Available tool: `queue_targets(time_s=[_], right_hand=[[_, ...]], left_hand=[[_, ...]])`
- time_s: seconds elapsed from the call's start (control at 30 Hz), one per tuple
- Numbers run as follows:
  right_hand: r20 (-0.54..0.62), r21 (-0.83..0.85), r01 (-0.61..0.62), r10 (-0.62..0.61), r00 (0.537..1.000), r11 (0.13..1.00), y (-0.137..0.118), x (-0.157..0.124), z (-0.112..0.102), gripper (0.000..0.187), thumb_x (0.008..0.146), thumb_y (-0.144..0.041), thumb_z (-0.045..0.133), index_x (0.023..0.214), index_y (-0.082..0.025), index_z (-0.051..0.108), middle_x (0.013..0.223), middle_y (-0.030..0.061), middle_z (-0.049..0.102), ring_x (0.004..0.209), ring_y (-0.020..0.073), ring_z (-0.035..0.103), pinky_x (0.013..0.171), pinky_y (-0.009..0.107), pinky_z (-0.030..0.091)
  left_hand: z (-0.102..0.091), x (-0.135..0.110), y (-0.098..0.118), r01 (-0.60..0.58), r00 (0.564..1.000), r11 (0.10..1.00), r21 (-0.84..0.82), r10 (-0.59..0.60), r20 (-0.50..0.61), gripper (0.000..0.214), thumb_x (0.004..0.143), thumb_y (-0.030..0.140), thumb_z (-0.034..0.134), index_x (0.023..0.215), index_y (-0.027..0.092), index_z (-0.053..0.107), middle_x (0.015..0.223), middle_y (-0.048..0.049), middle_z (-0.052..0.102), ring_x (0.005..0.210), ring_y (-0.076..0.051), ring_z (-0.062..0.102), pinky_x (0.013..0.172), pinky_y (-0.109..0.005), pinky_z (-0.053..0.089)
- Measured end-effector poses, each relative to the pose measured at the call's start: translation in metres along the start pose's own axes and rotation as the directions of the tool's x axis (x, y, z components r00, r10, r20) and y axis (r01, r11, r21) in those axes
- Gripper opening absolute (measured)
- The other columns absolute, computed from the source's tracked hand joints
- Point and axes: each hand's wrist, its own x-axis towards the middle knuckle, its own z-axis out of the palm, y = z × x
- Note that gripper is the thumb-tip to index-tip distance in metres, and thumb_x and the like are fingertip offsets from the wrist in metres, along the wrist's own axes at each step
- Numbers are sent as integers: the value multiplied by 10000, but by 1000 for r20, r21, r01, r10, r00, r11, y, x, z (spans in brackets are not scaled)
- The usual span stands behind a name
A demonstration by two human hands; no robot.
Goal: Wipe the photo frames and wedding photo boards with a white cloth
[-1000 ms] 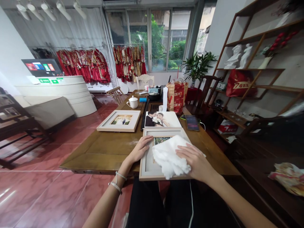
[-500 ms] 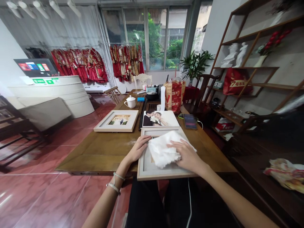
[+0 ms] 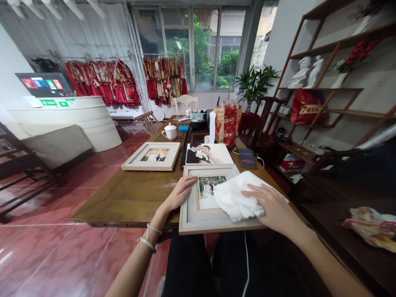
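Note:
A pale framed photo lies at the near edge of the wooden table. My left hand rests on its left border, fingers laid flat over the frame. My right hand presses a crumpled white cloth flat against the right side of the frame's glass, fingers stretched over the cloth. The picture in the frame shows to the left of the cloth.
A second framed photo and an unframed print lie farther back, with a phone, white teapot and red bag. Wooden shelves stand at the right, a white counter at the left.
My right hand has slid the cloth from the middle of the glass to the right side, which uncovers the picture. My left hand stays on the frame's left edge.

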Motion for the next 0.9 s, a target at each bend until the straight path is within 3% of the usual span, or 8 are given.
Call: queue_targets(time_s=[0.2, 0.37, 0.5, 0.63, 0.73, 0.8, 0.9], right_hand=[[-168, 37, -181, 185, 968, 983, 27, 67, 22, 503, 629, -91, 478, 1103, -134, 644, 1185, 115, 630, 1226, 279, 463, 1036, 458, 331], [-92, 82, -128, 135, 987, 988, 25, 102, 31, 499, 635, -92, 469, 1099, -147, 642, 1238, 92, 598, 1267, 254, 419, 1077, 459, 268], [-3, 120, -49, 50, 999, 992, 6, 75, 27, 482, 606, -93, 476, 1032, -190, 680, 1208, 52, 622, 1245, 225, 450, 1112, 421, 215], [83, 168, -89, 76, 994, 982, -9, 22, 6, 512, 610, -135, 509, 1086, -235, 668, 1273, 21, 572, 1274, 265, 408, 1064, 417, 319], [121, 183, -64, 42, 992, 981, -16, -4, -8, 479, 645, -181, 538, 1101, -265, 657, 1215, 3, 616, 1238, 267, 456, 1070, 444, 307], [100, 153, -54, 39, 994, 987, -20, -8, -8, 425, 641, -174, 537, 1033, -245, 685, 1139, 22, 662, 1194, 269, 502, 1073, 473, 289], [26, 102, -28, 26, 999, 994, -20, 3, 1, 505, 572, -103, 507, 1033, -212, 684, 1132, 51, 665, 1203, 276, 492, 1059, 499, 296]], left_hand=[[-2, 0, 5, -5, 1000, 1000, 14, 5, 4, 366, 917, 202, 363, 1242, 218, 530, 1301, -89, 491, 1240, -223, 393, 1089, -443, 266], [-1, 0, 6, -8, 1000, 1000, 9, 8, -9, 361, 913, 210, 370, 1233, 215, 537, 1297, -91, 498, 1235, -230, 401, 1082, -449, 275], [0, 1, 4, 17, 999, 1000, 14, -17, -38, 364, 910, 213, 369, 1229, 214, 545, 1293, -92, 501, 1227, -233, 404, 1082, -457, 269], [2, 1, 2, 23, 998, 1000, 8, -23, -52, 373, 905, 206, 365, 1231, 209, 546, 1292, -98, 497, 1234, -230, 393, 1088, -448, 257], [3, 1, 0, 16, 998, 1000, 3, -16, -57, 371, 905, 216, 368, 1228, 210, 550, 1292, -94, 498, 1231, -229, 393, 1087, -444, 256], [3, 1, 0, 10, 999, 1000, 5, -10, -49, 370, 906, 219, 368, 1229, 206, 548, 1289, -98, 498, 1227, -230, 395, 1084, -448, 258], [2, 1, 1, -1, 1000, 1000, 9, 2, -31, 373, 907, 214, 363, 1236, 209, 539, 1287, -101, 497, 1227, -230, 395, 1080, -458, 261]])
